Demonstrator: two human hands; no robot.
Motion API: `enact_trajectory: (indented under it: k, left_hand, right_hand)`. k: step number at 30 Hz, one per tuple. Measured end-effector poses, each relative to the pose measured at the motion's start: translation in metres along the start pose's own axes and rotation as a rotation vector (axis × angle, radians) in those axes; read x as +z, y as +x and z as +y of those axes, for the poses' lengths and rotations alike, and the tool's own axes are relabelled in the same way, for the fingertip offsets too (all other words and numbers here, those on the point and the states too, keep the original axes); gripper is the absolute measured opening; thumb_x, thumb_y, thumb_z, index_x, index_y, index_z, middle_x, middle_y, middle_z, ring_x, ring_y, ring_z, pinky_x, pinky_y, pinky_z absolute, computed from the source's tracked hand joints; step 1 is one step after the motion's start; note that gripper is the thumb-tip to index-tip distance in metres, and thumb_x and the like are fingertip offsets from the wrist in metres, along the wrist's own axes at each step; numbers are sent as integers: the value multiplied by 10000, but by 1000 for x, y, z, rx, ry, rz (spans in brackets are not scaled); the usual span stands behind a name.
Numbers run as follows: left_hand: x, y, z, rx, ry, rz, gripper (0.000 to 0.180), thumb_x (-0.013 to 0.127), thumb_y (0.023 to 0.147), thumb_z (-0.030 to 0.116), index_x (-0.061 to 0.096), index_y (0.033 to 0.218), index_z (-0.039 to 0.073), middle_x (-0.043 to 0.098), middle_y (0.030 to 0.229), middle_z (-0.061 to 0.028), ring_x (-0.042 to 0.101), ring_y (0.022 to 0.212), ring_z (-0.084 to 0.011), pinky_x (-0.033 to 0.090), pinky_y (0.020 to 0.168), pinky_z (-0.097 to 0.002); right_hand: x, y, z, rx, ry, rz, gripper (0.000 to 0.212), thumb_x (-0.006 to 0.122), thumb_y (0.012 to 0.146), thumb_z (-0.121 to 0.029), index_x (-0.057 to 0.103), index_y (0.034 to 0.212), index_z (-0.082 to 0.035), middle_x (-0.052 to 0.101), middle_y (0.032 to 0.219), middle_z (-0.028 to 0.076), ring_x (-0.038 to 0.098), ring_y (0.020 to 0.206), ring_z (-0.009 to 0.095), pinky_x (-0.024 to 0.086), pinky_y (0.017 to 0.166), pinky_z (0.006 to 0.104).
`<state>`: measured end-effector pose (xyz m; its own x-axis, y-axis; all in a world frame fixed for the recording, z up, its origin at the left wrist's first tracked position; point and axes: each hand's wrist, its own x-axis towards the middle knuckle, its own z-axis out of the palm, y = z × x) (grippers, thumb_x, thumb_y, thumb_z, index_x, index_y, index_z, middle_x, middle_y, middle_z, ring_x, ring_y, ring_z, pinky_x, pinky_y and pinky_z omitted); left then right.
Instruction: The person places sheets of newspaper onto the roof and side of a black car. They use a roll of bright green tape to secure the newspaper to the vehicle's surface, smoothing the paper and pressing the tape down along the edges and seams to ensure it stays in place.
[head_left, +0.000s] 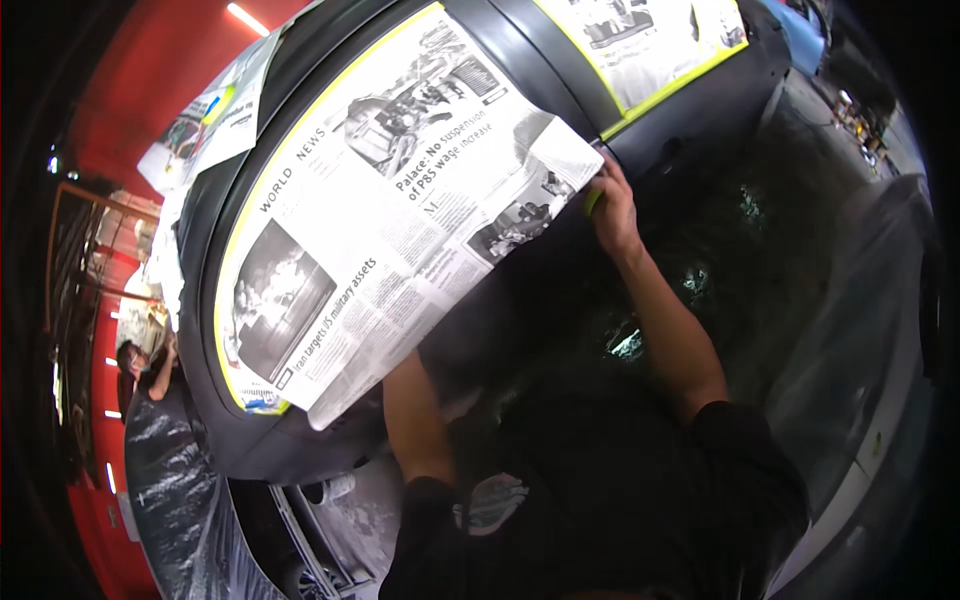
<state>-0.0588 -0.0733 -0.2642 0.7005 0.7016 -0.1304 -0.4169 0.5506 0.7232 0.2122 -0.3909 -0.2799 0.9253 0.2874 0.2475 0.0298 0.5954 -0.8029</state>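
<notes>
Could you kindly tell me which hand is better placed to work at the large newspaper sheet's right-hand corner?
Probably the right hand: it is at that corner of the newspaper sheet. The left hand is hidden behind the sheet, with the left forearm showing below its lower edge.

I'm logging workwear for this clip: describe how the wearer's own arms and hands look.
Both arms wear short black sleeves, leaving the left forearm and right forearm bare. The right hand has no visible glove, and no watch or band shows on its wrist. The left hand is hidden behind the newspaper sheet, so I cannot tell about it.
</notes>
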Motion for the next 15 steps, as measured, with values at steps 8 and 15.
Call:
enact_trajectory:
  k: [8, 15]
  left_hand:
    - [-13, 22, 7, 22, 141, 35, 779, 586, 1029, 498, 322, 1641, 95, 373, 1658, -183, 398, 1455, -433, 342, 1129, -676]
    - [-32, 25, 28, 41, 252, 58, 791, 611, 1021, 470, 303, 1645, 94, 385, 1646, -188, 434, 1422, -433, 377, 1102, -657]
  right_hand:
    - [4, 18, -75, 103, -216, -93, 394, 724, 976, -203, 719, 1289, 35, 766, 1098, 89, 670, 1014, 130, 488, 972, 277]
    - [-11, 39, -51, 296, -172, -247, 159, 746, 963, -112, 778, 1065, 6, 786, 996, 67, 703, 913, 126, 527, 871, 283]
